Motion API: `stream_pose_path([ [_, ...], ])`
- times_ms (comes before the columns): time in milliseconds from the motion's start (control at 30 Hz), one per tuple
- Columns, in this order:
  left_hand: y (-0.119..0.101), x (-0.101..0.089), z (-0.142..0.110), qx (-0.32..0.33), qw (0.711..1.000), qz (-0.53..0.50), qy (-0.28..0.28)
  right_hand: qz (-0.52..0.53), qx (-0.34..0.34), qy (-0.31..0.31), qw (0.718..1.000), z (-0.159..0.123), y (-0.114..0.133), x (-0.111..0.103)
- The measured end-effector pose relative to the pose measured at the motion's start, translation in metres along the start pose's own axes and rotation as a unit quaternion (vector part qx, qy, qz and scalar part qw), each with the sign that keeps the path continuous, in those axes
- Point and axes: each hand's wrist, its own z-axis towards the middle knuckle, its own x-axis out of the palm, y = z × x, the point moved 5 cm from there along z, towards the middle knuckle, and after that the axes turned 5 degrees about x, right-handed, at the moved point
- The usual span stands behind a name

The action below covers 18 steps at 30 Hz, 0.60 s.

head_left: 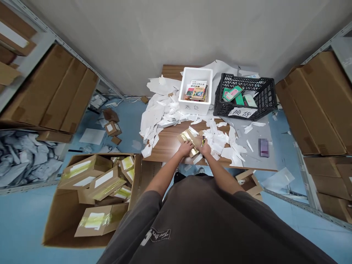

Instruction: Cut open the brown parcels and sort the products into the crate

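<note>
A small cardboard box point(191, 139) with shiny tape along its top lies on the wooden table point(170, 141), close to the front edge. My left hand point(186, 147) grips its left side, the fingers bent over the taped surface. At the box's right side, my right hand point(205, 147) is closed around a yellow and black box cutter point(203, 140). The cutter's blade cannot be made out. Torn white paper point(217, 139) lies heaped just right of the right hand.
Behind the box stand a white bin point(195, 107) with books and a black crate point(249, 113) with green boxes. A large open carton point(55, 220) of taped parcels sits at lower left. Loaded shelves flank both sides. A blurred purple rectangle point(264, 147) lies at the table's right.
</note>
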Motion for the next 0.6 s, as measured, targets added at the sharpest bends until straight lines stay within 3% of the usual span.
stream_pose_path([
  [100,-0.001,0.002,0.001,-0.039,0.999,-0.007,0.008,-0.016,-0.008,0.007,1.0,0.004,0.007,-0.002],
  [300,-0.01,0.013,-0.014,-0.085,0.995,-0.024,-0.037,-0.025,-0.057,0.016,0.998,0.011,0.017,-0.012],
  [433,-0.019,0.019,-0.018,-0.121,0.991,-0.024,-0.051,0.007,-0.108,0.017,0.994,-0.001,-0.01,-0.013],
  [600,-0.022,0.019,-0.019,-0.156,0.983,-0.047,-0.08,-0.057,-0.2,0.105,0.973,-0.027,-0.046,-0.005],
])
